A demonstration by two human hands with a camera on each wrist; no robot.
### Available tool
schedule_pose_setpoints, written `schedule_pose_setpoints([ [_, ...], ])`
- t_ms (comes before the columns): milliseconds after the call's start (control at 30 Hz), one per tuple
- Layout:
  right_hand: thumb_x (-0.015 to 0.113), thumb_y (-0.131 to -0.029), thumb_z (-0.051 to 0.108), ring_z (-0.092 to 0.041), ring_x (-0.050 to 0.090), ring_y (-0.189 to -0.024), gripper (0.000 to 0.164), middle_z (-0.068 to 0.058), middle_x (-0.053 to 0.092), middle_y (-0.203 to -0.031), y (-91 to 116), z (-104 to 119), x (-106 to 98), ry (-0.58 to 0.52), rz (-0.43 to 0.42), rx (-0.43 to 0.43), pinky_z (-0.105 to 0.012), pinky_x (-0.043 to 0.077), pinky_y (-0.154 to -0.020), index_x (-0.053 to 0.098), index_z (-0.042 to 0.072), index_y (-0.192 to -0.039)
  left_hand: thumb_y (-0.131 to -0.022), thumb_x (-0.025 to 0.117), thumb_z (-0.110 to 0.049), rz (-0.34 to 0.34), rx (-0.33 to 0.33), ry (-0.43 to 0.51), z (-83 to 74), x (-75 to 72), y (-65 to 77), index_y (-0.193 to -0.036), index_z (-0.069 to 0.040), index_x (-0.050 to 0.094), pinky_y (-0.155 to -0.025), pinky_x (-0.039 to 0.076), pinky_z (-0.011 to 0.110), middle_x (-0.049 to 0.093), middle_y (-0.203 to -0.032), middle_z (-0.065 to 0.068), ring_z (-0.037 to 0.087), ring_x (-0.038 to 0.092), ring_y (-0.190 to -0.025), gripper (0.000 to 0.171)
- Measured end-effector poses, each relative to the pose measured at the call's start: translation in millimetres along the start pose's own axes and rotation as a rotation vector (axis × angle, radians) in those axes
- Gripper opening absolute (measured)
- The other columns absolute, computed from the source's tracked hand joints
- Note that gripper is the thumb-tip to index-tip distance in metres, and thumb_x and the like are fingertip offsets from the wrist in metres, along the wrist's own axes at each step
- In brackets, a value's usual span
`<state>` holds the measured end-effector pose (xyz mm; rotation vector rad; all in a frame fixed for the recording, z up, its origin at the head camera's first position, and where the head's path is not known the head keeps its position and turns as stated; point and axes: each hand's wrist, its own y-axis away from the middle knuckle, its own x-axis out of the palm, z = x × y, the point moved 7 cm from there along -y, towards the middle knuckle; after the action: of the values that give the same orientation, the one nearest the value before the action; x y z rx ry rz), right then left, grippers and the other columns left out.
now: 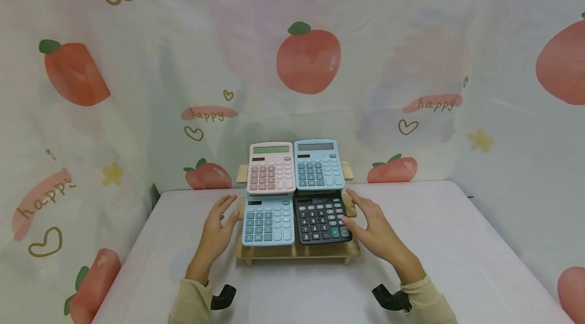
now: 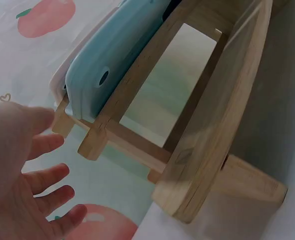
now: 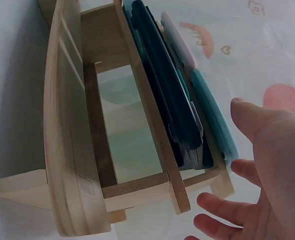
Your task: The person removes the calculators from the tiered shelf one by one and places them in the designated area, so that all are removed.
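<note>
Four-slot talk aside, several calculators lean in two rows on a wooden rack. Up top stand a pink calculator and a light blue calculator. Below them are another light blue calculator on the left and a black calculator on the right. My left hand hovers beside the rack's left side, fingers spread and holding nothing. On the other side my right hand is spread too, its thumb overlapping the black calculator's edge in the head view. In the right wrist view the rack's wooden end faces the spread fingers.
A white-covered table lies under the rack. Behind it hangs a pale cloth printed with peaches, hearts and flowers. Black straps sit at both wrists, next to beige sleeves.
</note>
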<state>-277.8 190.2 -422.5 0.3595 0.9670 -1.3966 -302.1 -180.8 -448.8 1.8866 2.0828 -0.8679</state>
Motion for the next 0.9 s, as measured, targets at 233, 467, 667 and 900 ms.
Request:
schedule_pose_setpoints([
  [233, 0.064, -0.099, 0.034, -0.036, 0.054, -0.121, 0.067, -0.018, 0.061, -0.131, 0.5, 4.1, 0.4, -0.040, 0.015, 0.002, -0.059, 0.047, -0.098, 0.038, 0.014, -0.157, -0.103, 0.055, -0.006, -0.005, 0.040, 0.077, 0.6, 5.9, -3.2, -0.145, -0.002, 0.054, -0.104, 0.044, 0.063, 0.043, -0.155, 0.025, 0.045, 0.038, -0.146, 0.042],
  [467, 0.064, -0.099, 0.031, -0.030, 0.054, -0.115, 0.064, -0.014, 0.063, -0.123, 0.9, 8.4, 1.9, -0.071, 0.024, -0.001, -0.057, 0.048, -0.096, 0.041, 0.010, -0.155, -0.100, 0.054, 0.001, 0.019, 0.015, 0.137, 6.2, 10.3, -2.5, -0.144, 0.000, 0.055, -0.105, 0.045, 0.061, 0.043, -0.155, 0.026, 0.045, 0.038, -0.147, 0.043],
  [667, 0.064, -0.099, 0.030, -0.029, 0.055, -0.114, 0.063, -0.012, 0.064, -0.120, 1.0, 9.9, 2.5, -0.085, 0.021, -0.020, -0.056, 0.047, -0.093, 0.042, 0.009, -0.154, -0.100, 0.056, 0.001, 0.020, 0.012, 0.147, 9.0, 10.6, -1.1, -0.143, -0.001, 0.056, -0.104, 0.046, 0.060, 0.045, -0.155, 0.023, 0.043, 0.040, -0.146, 0.043],
  [900, 0.065, -0.099, 0.028, -0.029, 0.055, -0.113, 0.062, -0.009, 0.064, -0.116, 3.7, 10.3, 3.1, -0.104, 0.019, -0.033, -0.050, 0.047, -0.090, 0.044, 0.008, -0.153, -0.101, 0.054, -0.001, 0.058, -0.008, 0.138, 12.6, 16.1, -1.3, -0.146, -0.004, 0.053, -0.106, 0.044, 0.059, 0.043, -0.159, 0.017, 0.039, 0.037, -0.149, 0.045],
])
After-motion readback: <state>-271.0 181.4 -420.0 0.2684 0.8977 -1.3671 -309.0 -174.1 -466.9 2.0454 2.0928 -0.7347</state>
